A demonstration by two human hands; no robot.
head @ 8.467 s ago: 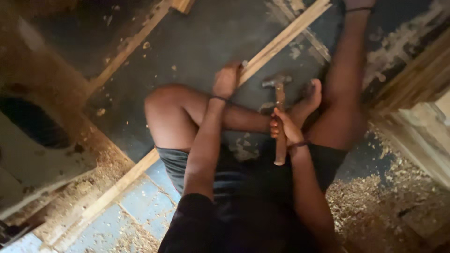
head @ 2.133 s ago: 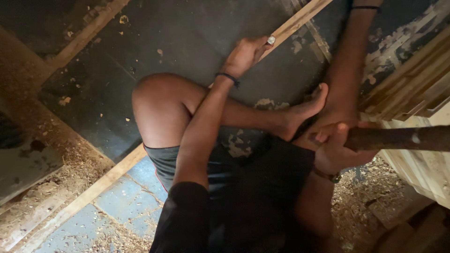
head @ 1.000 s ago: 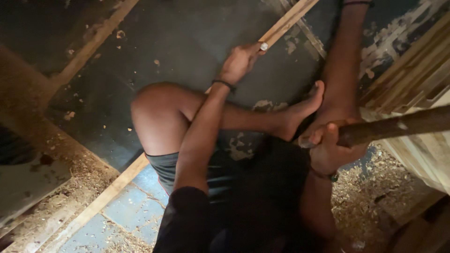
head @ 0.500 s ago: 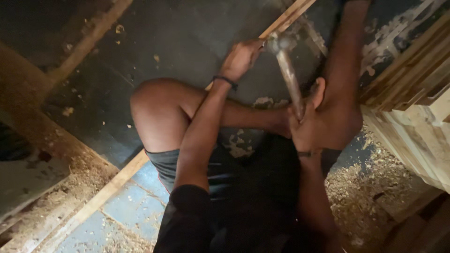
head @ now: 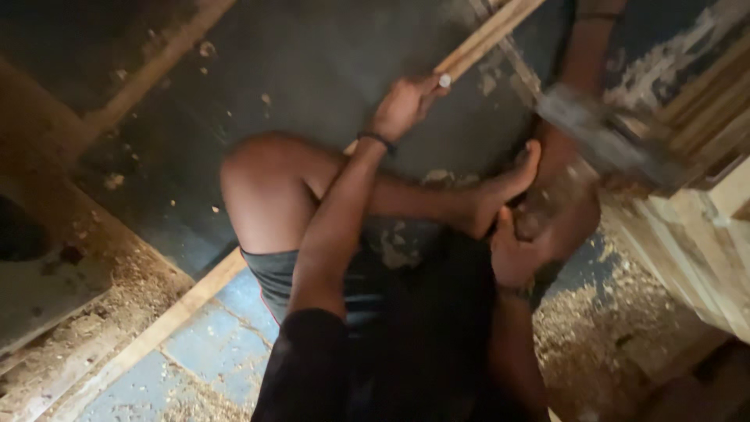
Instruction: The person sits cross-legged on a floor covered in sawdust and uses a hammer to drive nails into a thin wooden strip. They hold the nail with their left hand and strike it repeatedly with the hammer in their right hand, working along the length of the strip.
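In the head view, motion blur smears your hammer point(head: 601, 141) at right of centre, its head hard to make out. Its handle runs diagonally from your right hand point(head: 519, 250), closed around the lower end, up toward the upper right. Half a second ago it lay against the wooden strip point(head: 484, 39); now it is raised. Your left hand point(head: 402, 105) pinches a nail point(head: 444, 80) on that strip, which is cut off at top.
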